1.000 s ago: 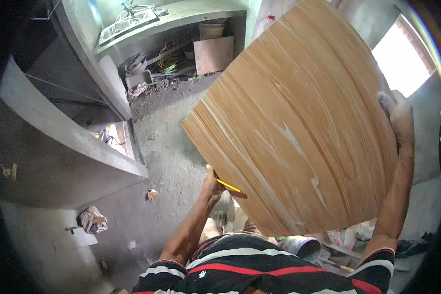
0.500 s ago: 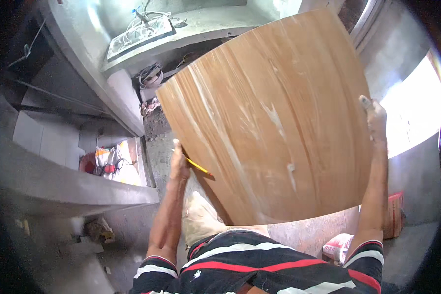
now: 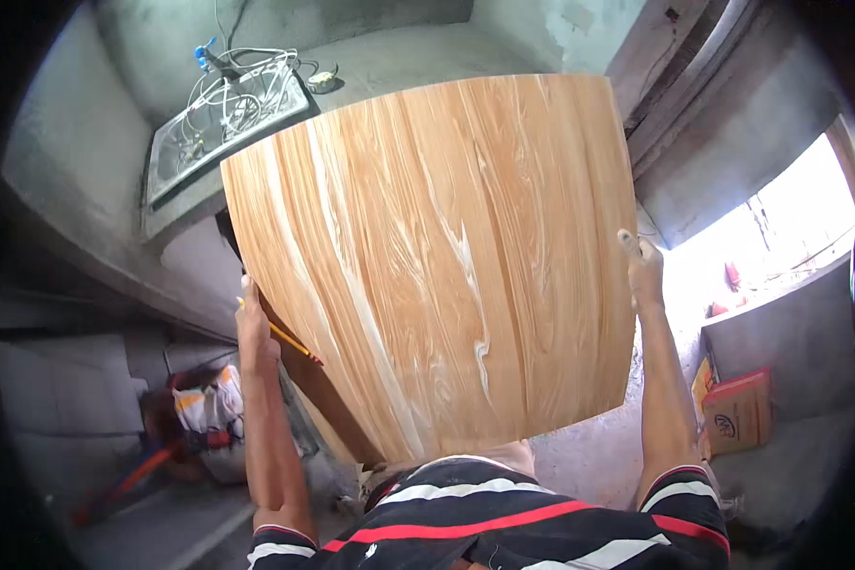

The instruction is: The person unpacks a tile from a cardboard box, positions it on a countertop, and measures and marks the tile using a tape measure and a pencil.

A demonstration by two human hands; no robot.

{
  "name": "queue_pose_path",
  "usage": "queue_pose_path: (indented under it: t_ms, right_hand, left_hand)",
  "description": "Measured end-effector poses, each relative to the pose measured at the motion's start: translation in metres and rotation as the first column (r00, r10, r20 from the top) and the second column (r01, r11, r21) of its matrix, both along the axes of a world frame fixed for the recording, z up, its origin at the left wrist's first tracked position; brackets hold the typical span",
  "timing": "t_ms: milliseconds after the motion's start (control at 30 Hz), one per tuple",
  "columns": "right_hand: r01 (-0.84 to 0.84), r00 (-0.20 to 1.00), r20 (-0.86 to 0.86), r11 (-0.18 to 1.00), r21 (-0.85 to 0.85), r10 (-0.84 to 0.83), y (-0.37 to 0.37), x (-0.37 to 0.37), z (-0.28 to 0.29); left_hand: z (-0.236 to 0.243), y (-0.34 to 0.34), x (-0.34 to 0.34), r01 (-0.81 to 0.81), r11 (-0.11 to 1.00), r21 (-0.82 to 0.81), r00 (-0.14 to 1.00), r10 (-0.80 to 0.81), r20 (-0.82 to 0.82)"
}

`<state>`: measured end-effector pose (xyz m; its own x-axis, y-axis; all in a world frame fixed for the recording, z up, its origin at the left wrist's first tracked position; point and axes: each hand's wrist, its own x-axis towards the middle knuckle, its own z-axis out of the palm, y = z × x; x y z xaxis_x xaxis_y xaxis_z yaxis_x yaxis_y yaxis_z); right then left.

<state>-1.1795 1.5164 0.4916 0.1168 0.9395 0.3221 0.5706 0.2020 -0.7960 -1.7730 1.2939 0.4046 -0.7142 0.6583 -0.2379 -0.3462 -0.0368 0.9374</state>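
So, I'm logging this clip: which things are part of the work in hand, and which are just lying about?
In hand:
- wood-grain panel
- left hand
- right hand
- pencil

Lying about:
- tangled wires
- red-brown box

A black short-sleeved shirt (image 3: 503,522) with white and red stripes, apparently knitted.
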Motion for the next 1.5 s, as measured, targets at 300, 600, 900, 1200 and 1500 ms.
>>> queue_pose_path:
  t_ms: [300,600,900,1200,1500]
  right_hand:
    - [0.033,0.995,-0.094,0.999,0.006,-0.032,0.017,-0.049,-0.003]
    - [0.028,0.999,-0.037,0.996,0.08,-0.025,0.034,-0.033,-0.042]
    - [-0.011,0.998,0.055,0.989,0.148,0.003,0.024,-0.028,-0.052]
    - [0.085,0.98,0.173,0.991,0.099,-0.101,-0.007,-0.038,-0.053]
    - [0.264,0.932,0.231,0.96,0.098,-0.28,0.023,-0.023,-0.109]
  left_hand:
    - [0.05,0.011,-0.033,-0.048,0.997,0.055,0.992,0.054,-0.116]
    - [0.012,-0.007,-0.038,-0.002,0.982,0.189,0.984,0.036,-0.176]
    - [-0.019,-0.021,-0.032,-0.08,0.972,0.219,0.954,0.139,-0.267]
    - [-0.076,0.001,-0.042,-0.038,0.999,-0.03,0.966,0.029,-0.256]
    - [-0.126,0.063,-0.05,0.055,0.998,-0.026,0.948,-0.06,-0.313]
